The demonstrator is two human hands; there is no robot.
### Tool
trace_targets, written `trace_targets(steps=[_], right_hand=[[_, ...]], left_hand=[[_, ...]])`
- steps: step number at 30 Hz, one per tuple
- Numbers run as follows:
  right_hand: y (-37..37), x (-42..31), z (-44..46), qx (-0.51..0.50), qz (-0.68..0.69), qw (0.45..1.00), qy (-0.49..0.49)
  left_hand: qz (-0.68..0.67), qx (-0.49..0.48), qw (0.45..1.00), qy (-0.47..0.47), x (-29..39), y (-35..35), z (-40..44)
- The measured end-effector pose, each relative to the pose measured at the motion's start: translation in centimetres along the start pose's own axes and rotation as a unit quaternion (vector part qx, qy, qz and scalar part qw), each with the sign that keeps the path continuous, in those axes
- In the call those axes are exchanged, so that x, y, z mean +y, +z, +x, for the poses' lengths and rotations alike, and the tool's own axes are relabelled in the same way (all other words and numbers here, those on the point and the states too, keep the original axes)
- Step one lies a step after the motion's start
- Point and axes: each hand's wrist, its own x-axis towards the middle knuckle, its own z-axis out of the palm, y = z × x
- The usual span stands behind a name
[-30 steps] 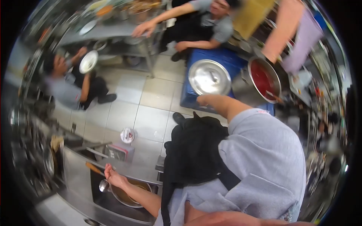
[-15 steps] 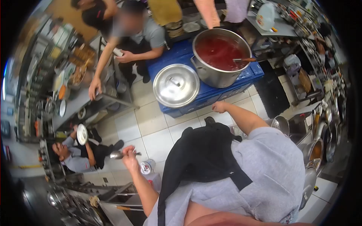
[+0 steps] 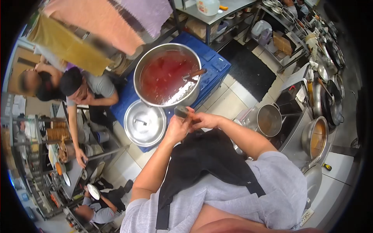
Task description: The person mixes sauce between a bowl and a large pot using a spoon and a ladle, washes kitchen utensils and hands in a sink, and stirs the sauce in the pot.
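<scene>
My left hand (image 3: 176, 131) is closed around a metal spoon (image 3: 181, 112), its bowl pointing up toward the pot. My right hand (image 3: 206, 120) meets it with curled fingers; whether these grip the spoon's handle is hidden. Just beyond both hands stands a large metal stockpot (image 3: 194, 93) of red liquid (image 3: 165, 77). A utensil with a brown handle (image 3: 197, 73) leans inside against the pot's right rim. Left of my hands lies a round metal lid (image 3: 145, 116), on the same blue surface (image 3: 213, 62) as the pot.
Cloths (image 3: 95, 25) hang behind the pot. Co-workers stand at the left, one (image 3: 103, 87) reaching over a metal table (image 3: 74, 182). At my right are a steel pot (image 3: 269, 120) and a pan of orange-brown liquid (image 3: 315, 136). A black mat (image 3: 246, 64) covers some floor tiles.
My left hand has swung in from the far left with the spoon and met my right hand. The view has turned and come nearer the stockpot.
</scene>
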Motion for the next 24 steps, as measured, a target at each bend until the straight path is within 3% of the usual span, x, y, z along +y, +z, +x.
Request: trace_targets(steps=[3,4,6,8,10,12,13,15,16,18,20,24], right_hand=[[-3.5,2.9,0.6,0.096,-0.01,0.995,-0.007],[-4.4,3.8,0.4,0.137,-0.043,0.989,-0.025],[-5.4,4.4,-0.4,0.195,-0.02,0.98,-0.036],[-7.1,2.6,-2.1,0.242,-0.026,0.968,-0.059],[-8.8,2.2,-3.8,0.306,-0.053,0.949,-0.045],[-10.4,1.8,-5.7,0.428,-0.02,0.901,-0.071],[-11.4,1.8,-6.5,0.43,-0.02,0.9,-0.067],[-13.9,1.3,-7.7,0.536,0.084,0.83,-0.129],[-15.2,1.2,-8.4,0.535,0.084,0.831,-0.13],[-18.3,0.8,-9.5,0.563,0.149,0.797,-0.16],[-21.6,0.4,-10.2,0.587,0.133,0.785,-0.146],[-30.3,0.1,-11.7,0.653,0.092,0.747,-0.086]], left_hand=[[0.177,0.015,0.978,0.105,1.3,-0.6,1.7],[0.175,0.007,0.979,0.108,0.2,-1.4,1.8],[0.222,-0.049,0.972,0.049,-3.6,-3.5,1.1],[0.214,-0.16,0.958,-0.103,-6.9,-6.7,-0.2],[0.203,-0.214,0.939,-0.178,-13.2,-10.0,-1.7],[0.164,-0.183,0.939,-0.242,-19.4,-12.8,-3.6],[0.194,-0.186,0.929,-0.256,-21.8,-14.2,-4.5],[0.208,-0.182,0.912,-0.303,-28.6,-16.6,-7.1],[0.195,-0.175,0.905,-0.336,-31.5,-17.3,-8.1],[0.145,-0.15,0.834,-0.51,-28.0,-16.3,-7.7],[0.074,-0.109,0.843,-0.521,-27.3,-15.0,-8.2],[0.102,-0.067,0.827,-0.548,-28.2,-10.8,-6.3]])
